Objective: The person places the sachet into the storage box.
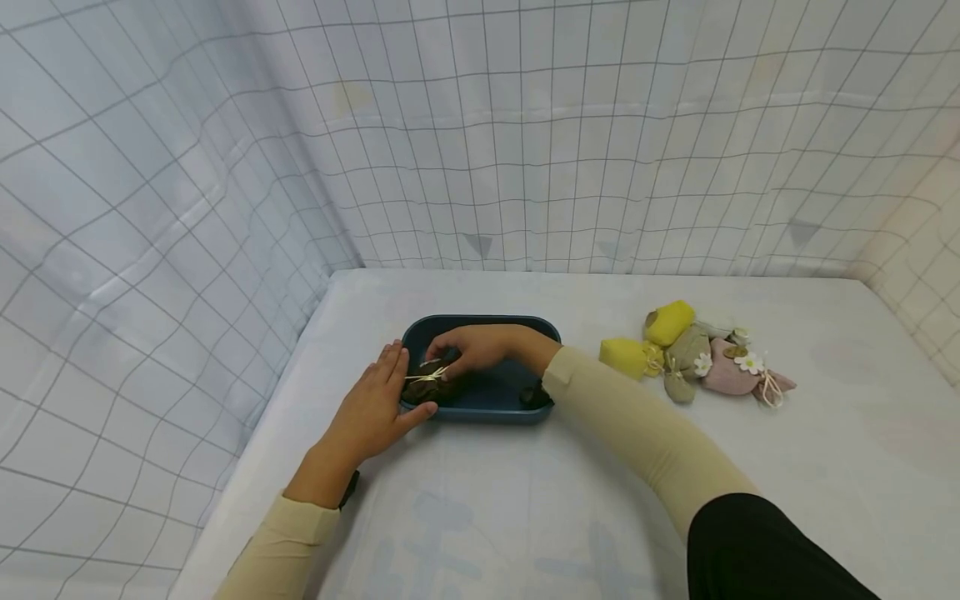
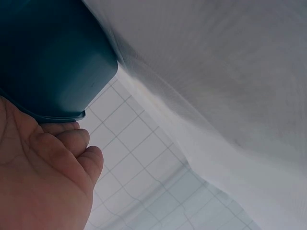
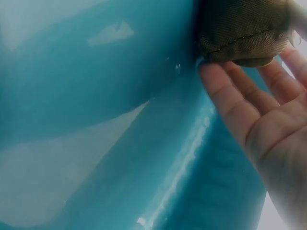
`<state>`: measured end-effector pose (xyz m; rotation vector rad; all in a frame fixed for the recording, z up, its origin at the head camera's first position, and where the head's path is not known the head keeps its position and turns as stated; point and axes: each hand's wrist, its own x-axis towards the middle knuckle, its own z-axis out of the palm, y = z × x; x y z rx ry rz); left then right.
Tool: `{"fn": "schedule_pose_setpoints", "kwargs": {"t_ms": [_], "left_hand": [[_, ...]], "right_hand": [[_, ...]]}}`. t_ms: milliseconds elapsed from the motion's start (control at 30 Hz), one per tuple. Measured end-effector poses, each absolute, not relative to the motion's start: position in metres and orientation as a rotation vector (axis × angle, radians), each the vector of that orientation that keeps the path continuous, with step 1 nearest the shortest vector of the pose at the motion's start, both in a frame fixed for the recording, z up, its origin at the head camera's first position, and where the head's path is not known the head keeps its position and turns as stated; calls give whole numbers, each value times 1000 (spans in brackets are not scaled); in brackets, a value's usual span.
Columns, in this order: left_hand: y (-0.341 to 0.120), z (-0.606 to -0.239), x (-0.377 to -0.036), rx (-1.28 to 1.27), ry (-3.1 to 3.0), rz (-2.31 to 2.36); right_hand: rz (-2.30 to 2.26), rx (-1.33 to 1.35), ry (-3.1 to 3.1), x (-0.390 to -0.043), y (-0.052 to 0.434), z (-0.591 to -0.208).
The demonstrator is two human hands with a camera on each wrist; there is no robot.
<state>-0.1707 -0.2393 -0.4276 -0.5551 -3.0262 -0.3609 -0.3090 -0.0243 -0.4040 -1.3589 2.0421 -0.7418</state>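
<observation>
Brown pouch [image 1: 435, 385] half hidden, right hand [image 1: 472, 348] fingertips pinching; left hand [image 1: 372, 408] flat against tray [image 1: 491, 398]

Left hand [image 2: 38, 177] against teal tray [image 2: 53, 52] rim — gridded cloth [image 2: 144, 182] behind.

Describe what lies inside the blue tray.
Inside the blue tray lies a dark brown sachet tied with pale string, touched by the right hand. That hand covers part of the tray's floor.
</observation>
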Motion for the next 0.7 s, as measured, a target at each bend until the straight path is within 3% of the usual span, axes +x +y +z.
{"fn": "schedule_pose_setpoints", "kwargs": {"t_ms": [700], "left_hand": [[-238, -427, -171, -552, -3018, -389]], "right_hand": [[-698, -1382, 2065, -310, -22, -398]]}}
